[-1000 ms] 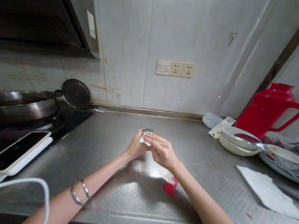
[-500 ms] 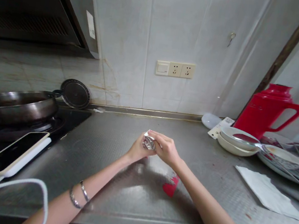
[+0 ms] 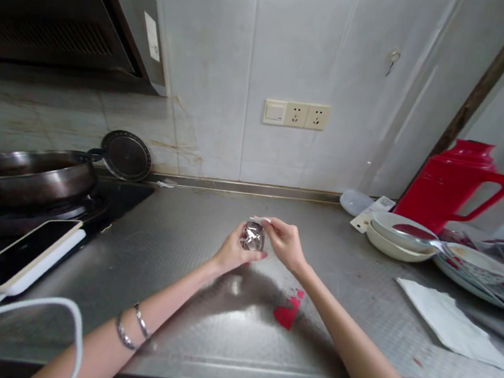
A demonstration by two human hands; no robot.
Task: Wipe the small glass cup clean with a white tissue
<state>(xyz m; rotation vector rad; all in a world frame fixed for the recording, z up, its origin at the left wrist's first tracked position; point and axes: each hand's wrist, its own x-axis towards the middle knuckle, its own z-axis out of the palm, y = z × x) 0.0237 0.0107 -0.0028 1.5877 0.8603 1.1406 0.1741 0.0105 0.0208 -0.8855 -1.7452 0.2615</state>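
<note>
Above the middle of the steel counter point(image 3: 169, 246), my left hand point(image 3: 230, 251) is wrapped round a small clear glass point(image 3: 253, 239) that shines with reflections. Its fingers are mostly hidden behind the glass, and the thumb lies along the near side. At the glass's upper edge, my right hand point(image 3: 289, 245) pinches a scrap of white tissue point(image 3: 257, 220) between thumb and fingers. The tissue touches the rim. How far it reaches inside the glass, I cannot tell. Two silver bangles point(image 3: 126, 331) circle my left forearm.
A pan point(image 3: 24, 172) stands on the hob at left, with a phone point(image 3: 12, 255) and white cable point(image 3: 74, 320) nearer. At right are a red flask point(image 3: 449, 185), stacked bowls point(image 3: 399, 241), plates point(image 3: 487, 278) and a folded napkin point(image 3: 453, 324). A red patch point(image 3: 285, 314) marks the counter.
My right hand has shifted slightly right and drawn back from the glass, so more of the glass shows. The tissue stays at its upper edge. My left hand has hardly moved.
</note>
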